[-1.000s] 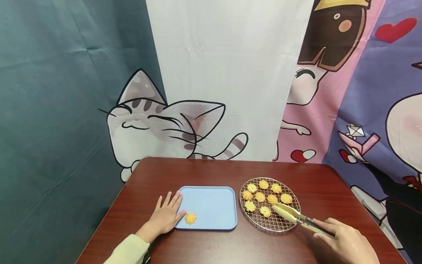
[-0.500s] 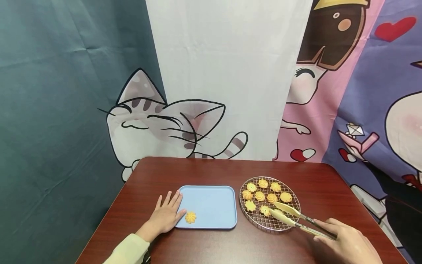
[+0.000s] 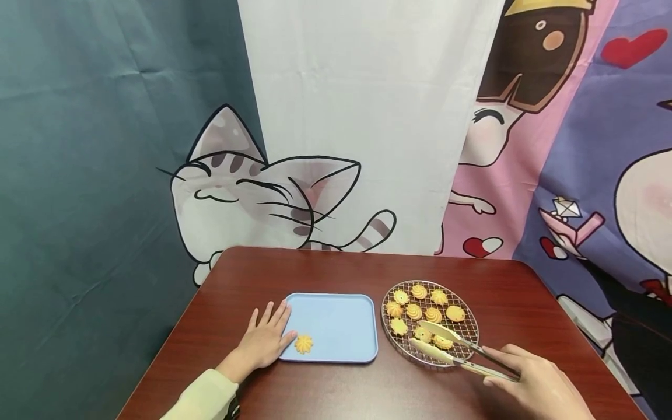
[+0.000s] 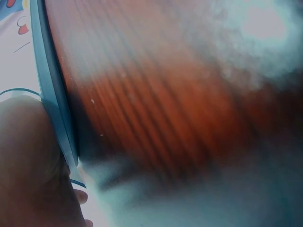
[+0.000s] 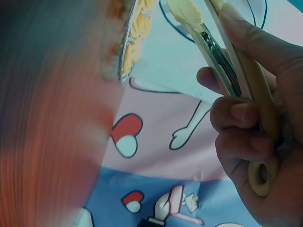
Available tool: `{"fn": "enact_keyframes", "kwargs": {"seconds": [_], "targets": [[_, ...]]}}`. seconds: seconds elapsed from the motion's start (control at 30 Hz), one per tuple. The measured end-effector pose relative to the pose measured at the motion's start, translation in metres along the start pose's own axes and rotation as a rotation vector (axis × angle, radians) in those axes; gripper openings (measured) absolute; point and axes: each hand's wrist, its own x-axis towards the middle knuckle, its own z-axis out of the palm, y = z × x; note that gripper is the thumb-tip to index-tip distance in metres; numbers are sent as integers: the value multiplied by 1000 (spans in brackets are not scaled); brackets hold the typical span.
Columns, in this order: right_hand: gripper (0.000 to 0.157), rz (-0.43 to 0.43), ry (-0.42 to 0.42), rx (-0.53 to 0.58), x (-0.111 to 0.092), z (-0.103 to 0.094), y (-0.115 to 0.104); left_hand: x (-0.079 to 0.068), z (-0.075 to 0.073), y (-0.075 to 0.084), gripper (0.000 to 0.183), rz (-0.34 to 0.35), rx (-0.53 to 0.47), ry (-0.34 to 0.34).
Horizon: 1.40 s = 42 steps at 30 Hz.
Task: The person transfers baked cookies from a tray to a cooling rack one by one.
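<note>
My left hand (image 3: pixel 262 341) lies with straight fingers spread at the left rim of a light blue tray (image 3: pixel 341 324); its thumb reaches over the tray's edge. Near that thumb, a flower-shaped cookie (image 3: pixel 303 344) sits on the tray. My right hand (image 3: pixel 538 376) grips metal tongs (image 3: pixel 459 363) with pale yellow tips. The tongs are spread over the near part of a round wire rack (image 3: pixel 385 328), one tip on either side of two cookies, a ring-like one (image 3: pixel 422 334) and a piped one (image 3: pixel 443 341). In the right wrist view, fingers curl round the tong handles (image 5: pixel 258 90).
Several more piped cookies (image 3: pixel 413 311) are spread over the rack, which stands right of the tray on a brown wooden table (image 3: pixel 325 391). Behind the table hangs a cartoon cloth backdrop (image 3: pixel 367 116). The left wrist view is mostly blurred.
The tongs opened from nearly closed, then my right hand carried them to the left across the rack's near part. A piped cookie now shows between the tips. My left hand stays at the tray.
</note>
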Motion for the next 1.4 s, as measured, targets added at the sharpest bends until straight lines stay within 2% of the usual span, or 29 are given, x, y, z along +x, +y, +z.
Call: {"fn": "enact_keyframes", "kwargs": {"seconds": [0.2, 0.5, 0.63, 1.13, 1.4], "targets": [[48, -146, 160, -23, 3, 8, -16, -1, -2, 1, 70, 4, -4, 1], [51, -334, 338, -14, 18, 22, -32, -2, -3, 2, 70, -5, -21, -8], [52, -372, 347, -15, 25, 26, -38, -2, -2, 2, 70, -8, -21, -24], [54, -425, 225, 17, 49, 39, -69, -3, -3, 3, 70, -10, -13, -29], [57, -526, 216, 60, 61, 47, -88, 0, -3, 2, 70, -9, -1, -22]]}}
